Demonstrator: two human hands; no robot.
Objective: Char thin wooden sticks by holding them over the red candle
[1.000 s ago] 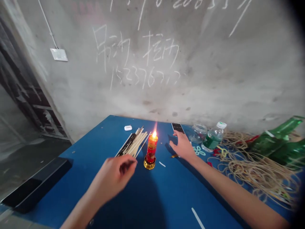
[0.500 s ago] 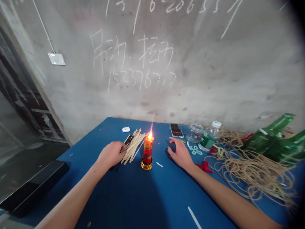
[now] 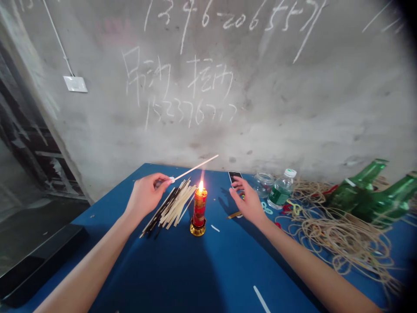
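Observation:
Between the thumb and fingers of my left hand (image 3: 147, 194) is a thin pale wooden stick (image 3: 197, 167), slanting up to the right. Its far end passes above the flame of a lit red candle (image 3: 200, 208), apart from it. The candle stands upright in a gold holder (image 3: 197, 228). Below and right of my left hand lies a pile of sticks (image 3: 176, 204), some pale, some dark. My right hand (image 3: 246, 201) is open with nothing in it, fingers spread above the table, just in front of a phone (image 3: 235, 175).
On the right stand a glass jar (image 3: 262, 186), a water bottle (image 3: 282, 190) and green bottles (image 3: 357, 184) beside tangled cord (image 3: 345, 237). A yellow pencil-like piece (image 3: 234, 215) lies near my right hand. A black box (image 3: 42, 263) sits at the table's left edge.
My left hand has risen from the pile with one pale stick, now held over the candle's side. My right hand has lifted slightly with its fingers spread. The view has shifted a little.

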